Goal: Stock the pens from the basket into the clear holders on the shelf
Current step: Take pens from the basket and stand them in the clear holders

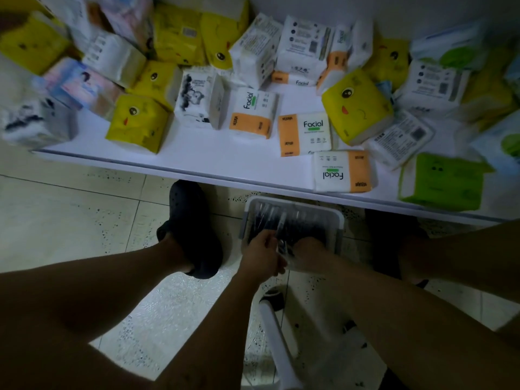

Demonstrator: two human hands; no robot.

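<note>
Pickup step, down on the floor: both hands are in the white basket (292, 202) among the pens (284, 220). The left hand (261, 256) has its fingers curled round a few. I can't tell the right hand's (308, 253) grip. Next I'd expect a lift towards the clear holders, which are out of sight.

left hand (263, 254): seemingly pinching pens (270, 218) | right hand (309, 252): inside basket (294, 203) (on floor)

Basket (292, 203) on floor (70, 215), under shelf (197, 161) edge.
Pens (270, 218) lie in the basket. Tissue packs (253, 114) crowd the shelf top, behind and above. Shoe (188, 220) stands left of the basket. Left hand (260, 254) and right hand (305, 254) sit side by side at its near end.
</note>
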